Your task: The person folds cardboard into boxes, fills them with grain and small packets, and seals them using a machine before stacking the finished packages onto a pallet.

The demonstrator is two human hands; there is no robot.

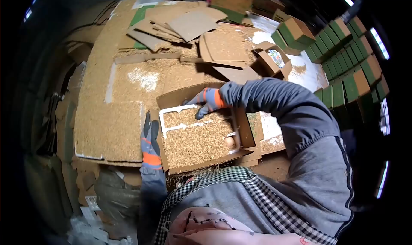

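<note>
Nearest us, bottom of view: black-and-white checked cloth apron (227, 175). Mid-view: open brown cardboard box (246, 131), full of loose straw-coloured flakes (189, 146), inset with a white plastic-looking frame (163, 122). Grey-and-orange gloved left hand (149, 140): fingers straight along the box's left side, unclenched. Matching gloved right hand (209, 100): fingertips in the flakes; grasp, we cannot tell. Tan egg-like object (230, 141), box's lower right corner. Risks, we judge: a hard sweep rightward could knock it against the frame; uneven pushing could spill flakes.
</note>
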